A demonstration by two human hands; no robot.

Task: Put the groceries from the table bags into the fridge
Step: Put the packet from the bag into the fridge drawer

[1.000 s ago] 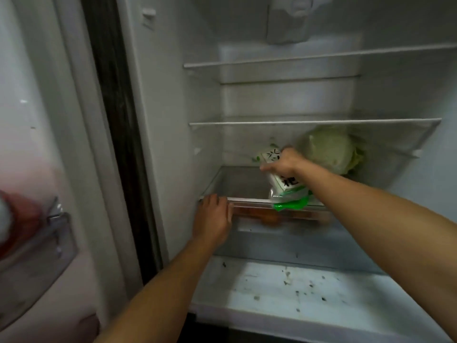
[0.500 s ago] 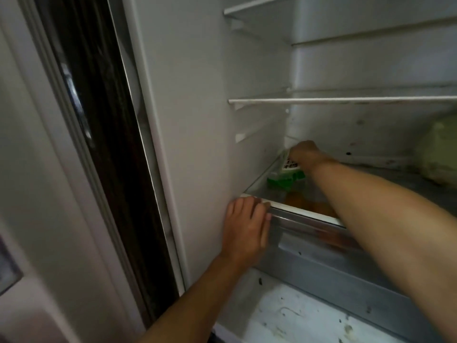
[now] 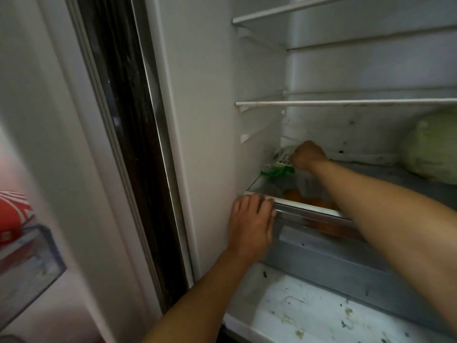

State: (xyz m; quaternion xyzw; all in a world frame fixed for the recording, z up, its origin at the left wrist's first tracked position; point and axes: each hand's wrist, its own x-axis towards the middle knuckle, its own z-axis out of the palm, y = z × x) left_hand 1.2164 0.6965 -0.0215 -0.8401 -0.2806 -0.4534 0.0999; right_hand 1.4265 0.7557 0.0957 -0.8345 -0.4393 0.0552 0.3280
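Note:
Inside the open fridge, a white and green packet (image 3: 280, 163) lies at the far left of the glass shelf (image 3: 385, 179), against the side wall. My right hand (image 3: 308, 154) reaches deep in and is closed on the packet's top. My left hand (image 3: 252, 221) rests flat over the front left corner of that shelf, fingers curled on its rim, holding no grocery. A pale green cabbage (image 3: 432, 149) sits on the same shelf at the right. Orange fruit (image 3: 309, 203) shows through the glass in the drawer below.
Two white shelves (image 3: 346, 103) above hold nothing that I can see. The drawer front (image 3: 346, 263) juts out below the glass shelf, above a stained white fridge floor (image 3: 321, 315). At the left, the open door's bin (image 3: 27, 263) carries a red package (image 3: 11, 211).
My right hand has carried the packet from the shelf's front middle to its far left back corner. My view swung left and closer. The left hand stays on the shelf rim.

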